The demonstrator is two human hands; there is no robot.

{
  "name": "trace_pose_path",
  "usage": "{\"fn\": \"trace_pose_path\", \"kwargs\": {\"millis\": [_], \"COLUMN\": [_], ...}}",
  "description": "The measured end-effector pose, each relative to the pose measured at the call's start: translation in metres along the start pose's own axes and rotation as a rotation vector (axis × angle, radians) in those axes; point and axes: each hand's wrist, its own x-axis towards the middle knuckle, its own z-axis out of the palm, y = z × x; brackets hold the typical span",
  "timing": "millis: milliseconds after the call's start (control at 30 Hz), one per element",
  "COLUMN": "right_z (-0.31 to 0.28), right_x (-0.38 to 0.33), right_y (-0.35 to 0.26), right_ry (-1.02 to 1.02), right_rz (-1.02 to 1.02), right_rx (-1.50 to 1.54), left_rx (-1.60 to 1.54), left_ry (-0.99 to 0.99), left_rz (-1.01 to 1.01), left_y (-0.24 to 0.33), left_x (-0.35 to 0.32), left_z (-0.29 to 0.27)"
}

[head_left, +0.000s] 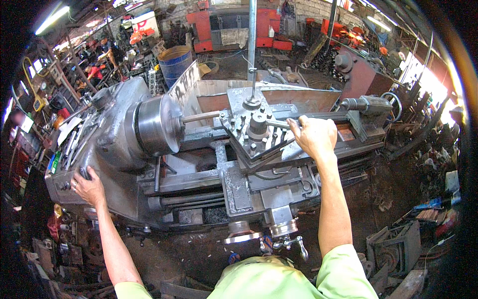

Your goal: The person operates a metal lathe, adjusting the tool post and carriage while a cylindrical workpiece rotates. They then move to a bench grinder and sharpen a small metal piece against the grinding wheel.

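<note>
A large metal lathe stretches across the view. My right hand is closed round the end of the tool post lever, which runs left to the round hub on the square tool post. Several bolts stand up from the post. A boring bar points left from the post to the shiny round workpiece at the headstock. At the far left my left hand is closed round a dark knob on the headstock; its fingertips are partly hidden.
Loose tools lie on top of the headstock. Near me, handwheels and a crank handle stick out from the carriage. The tailstock stands at right. Behind are a blue drum, a vertical pole and red machinery.
</note>
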Motion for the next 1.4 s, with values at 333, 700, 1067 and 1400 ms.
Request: {"fn": "trace_pose_path", "kwargs": {"millis": [333,700,1067,1400], "right_z": [-0.0025,-0.0007,-0.0007,-0.002], "right_x": [0.0011,0.0011,0.0014,0.0011], "right_y": [-0.0002,0.0001,0.0001,-0.0009], "right_ry": [-0.031,0.002,-0.011,-0.005], "right_rz": [0.014,0.003,0.003,0.009], "right_rx": [0.011,0.004,0.0,-0.004], "left_rx": [-0.001,0.001,0.014,0.009], "left_ry": [-0.013,0.013,-0.018,-0.005], "left_rz": [-0.014,0.016,-0.009,-0.001], "left_y": [0.0016,-0.0014,0.0007,0.0004], "left_x": [0.0004,0.0003,0.0001,-0.0002], "left_z": [-0.0004,0.0029,0.001,0.0015]}}
